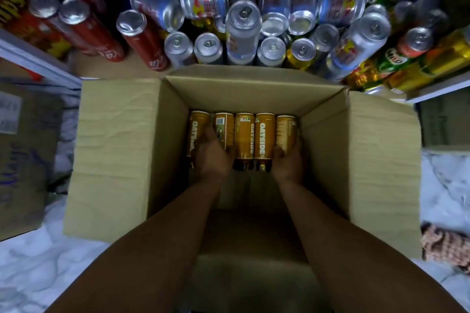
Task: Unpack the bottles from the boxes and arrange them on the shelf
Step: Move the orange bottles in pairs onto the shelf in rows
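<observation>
box (122,150): open cardboard, flaps spread, on marble floor (50,262)
shelf (38,63): past box's far edge, crowded with cans (244,25)
bottles (244,137): five brown, side by side along box's far wall
left hand (212,154): clamped on second bottle from left
right hand (288,161): clamped on rightmost bottle

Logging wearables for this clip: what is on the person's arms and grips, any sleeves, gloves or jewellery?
Nothing worn shows. The left forearm and right forearm are bare to the bottom edge, no sleeves. The left grip and right grip are ungloved hands; no watch, band or ring visible.
</observation>
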Motion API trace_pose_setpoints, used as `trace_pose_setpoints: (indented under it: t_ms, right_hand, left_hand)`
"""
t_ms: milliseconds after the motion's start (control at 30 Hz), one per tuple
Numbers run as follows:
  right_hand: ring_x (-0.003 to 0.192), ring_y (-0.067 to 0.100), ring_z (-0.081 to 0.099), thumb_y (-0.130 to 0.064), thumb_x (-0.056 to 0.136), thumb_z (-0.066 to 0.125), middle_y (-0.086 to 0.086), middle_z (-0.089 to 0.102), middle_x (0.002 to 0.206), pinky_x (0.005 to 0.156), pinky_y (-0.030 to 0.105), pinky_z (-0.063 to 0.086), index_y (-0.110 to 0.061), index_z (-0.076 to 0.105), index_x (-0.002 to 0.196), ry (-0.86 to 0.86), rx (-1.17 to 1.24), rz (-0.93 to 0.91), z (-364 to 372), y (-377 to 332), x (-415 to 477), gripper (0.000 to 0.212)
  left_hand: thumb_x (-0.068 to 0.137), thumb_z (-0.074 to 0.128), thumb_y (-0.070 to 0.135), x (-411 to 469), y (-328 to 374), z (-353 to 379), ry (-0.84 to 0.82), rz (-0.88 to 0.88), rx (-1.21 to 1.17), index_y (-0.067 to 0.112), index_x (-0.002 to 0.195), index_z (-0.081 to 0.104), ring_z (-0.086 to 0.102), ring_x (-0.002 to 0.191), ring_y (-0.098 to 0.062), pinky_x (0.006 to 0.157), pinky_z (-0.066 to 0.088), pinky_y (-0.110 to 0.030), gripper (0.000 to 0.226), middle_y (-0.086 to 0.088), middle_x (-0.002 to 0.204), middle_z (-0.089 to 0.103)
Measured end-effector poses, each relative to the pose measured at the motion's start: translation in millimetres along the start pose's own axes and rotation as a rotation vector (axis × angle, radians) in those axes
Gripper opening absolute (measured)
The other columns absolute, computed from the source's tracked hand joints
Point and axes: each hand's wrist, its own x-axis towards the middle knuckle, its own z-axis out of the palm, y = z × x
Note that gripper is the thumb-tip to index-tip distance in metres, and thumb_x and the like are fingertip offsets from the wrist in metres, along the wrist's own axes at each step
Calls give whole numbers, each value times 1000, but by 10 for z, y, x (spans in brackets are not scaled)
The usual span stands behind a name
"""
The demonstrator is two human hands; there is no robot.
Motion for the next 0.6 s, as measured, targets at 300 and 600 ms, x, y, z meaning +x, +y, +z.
trace_pose_setpoints:
  t_ms: [300, 600]
  right_hand:
    - [126, 34, 58, -37, 96, 69, 13, 58, 141, 93, 36, 47, -20, 40, 152, 158, 149, -92, -376, -198, -464, 65]
    - [109, 31, 62, -32, 72, 86, 9, 65, 120, 89, 38, 50, -28, 47, 135, 230, 250, -366, -963, -779, -1209, 74]
  left_hand:
    - [90, 73, 25, -279, 40, -260, 43, 75, -204, 38, 154, 20, 64, 115, -34, 95, 55, -52, 84, -10, 130, 64]
    - [77, 81, 21, -717, 271, -1282, 210, 171, -266, 10, 132, 48, 61, 106, -39, 79, 48, -38, 65, -14, 126, 58]
